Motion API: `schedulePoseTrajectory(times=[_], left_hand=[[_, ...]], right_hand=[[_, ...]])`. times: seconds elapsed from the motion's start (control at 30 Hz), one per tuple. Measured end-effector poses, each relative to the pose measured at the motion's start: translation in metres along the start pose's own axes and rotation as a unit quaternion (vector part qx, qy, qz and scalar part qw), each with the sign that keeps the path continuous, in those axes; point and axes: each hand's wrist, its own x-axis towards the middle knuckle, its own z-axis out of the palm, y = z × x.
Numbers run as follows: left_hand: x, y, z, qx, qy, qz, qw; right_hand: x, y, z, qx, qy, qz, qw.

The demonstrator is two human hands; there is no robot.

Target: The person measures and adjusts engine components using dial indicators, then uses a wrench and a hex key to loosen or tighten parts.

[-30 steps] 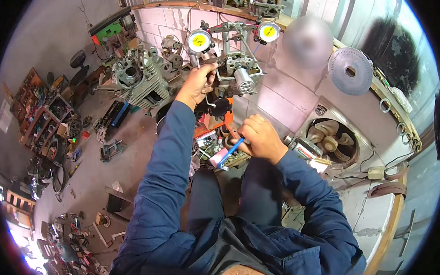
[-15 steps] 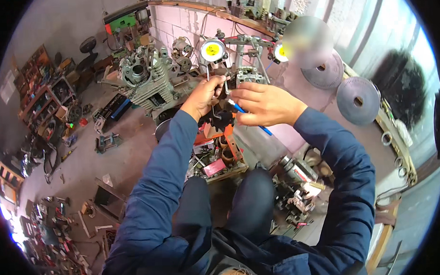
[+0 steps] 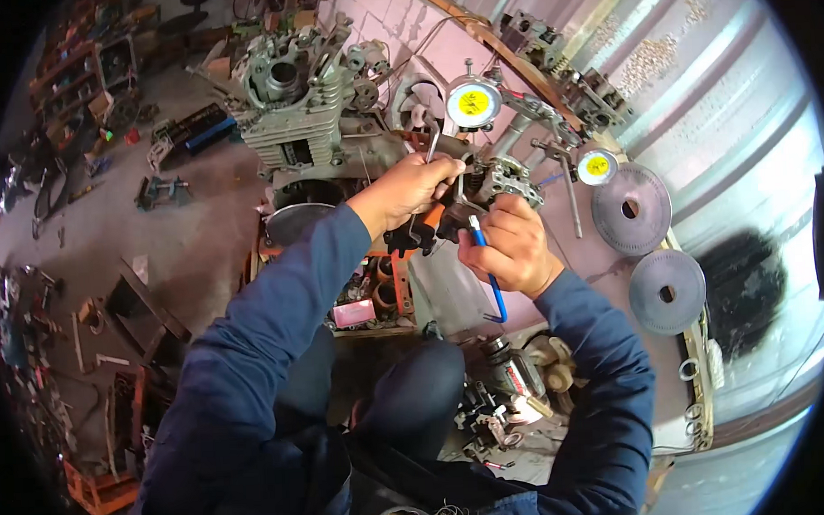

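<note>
Right hand (image 3: 515, 249) is closed around a blue-handled tool (image 3: 497, 295), thumb against its shaft, with the pale tip toward 11 o'clock and the hooked end toward 6. Half a second ago it lay across the front of the left hand (image 3: 405, 192); now it has drawn away, leaving the other at its 10 o'clock, and the tool stands steeper. That gap uncovers more of the metalwork between them, so the work there is likely easier to see. Left fingers are clamped on a bent metal rod (image 3: 433, 146). A metal engine part (image 3: 509, 177) sits at the right hand's 12 o'clock; whether the knuckles touch it, I cannot tell. One yellow-faced dial gauge (image 3: 473, 105) is at the left hand's 1 o'clock, and a finned engine block (image 3: 298, 125) at its 10.
</note>
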Motion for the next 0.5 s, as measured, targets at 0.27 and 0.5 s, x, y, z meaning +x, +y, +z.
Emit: schedulePoseTrajectory(times=[0.27,0.5], left_hand=[[0.010,-0.008,-0.009,-0.002,-0.027,0.008,1.000],[0.006,-0.001,-0.005,-0.012,-0.044,-0.006,0.999]], right_hand=[[-0.005,-0.015,0.024,-0.051,0.155,0.118,0.980],[-0.010,-0.022,0.039,-0.099,0.246,0.178,0.948]])
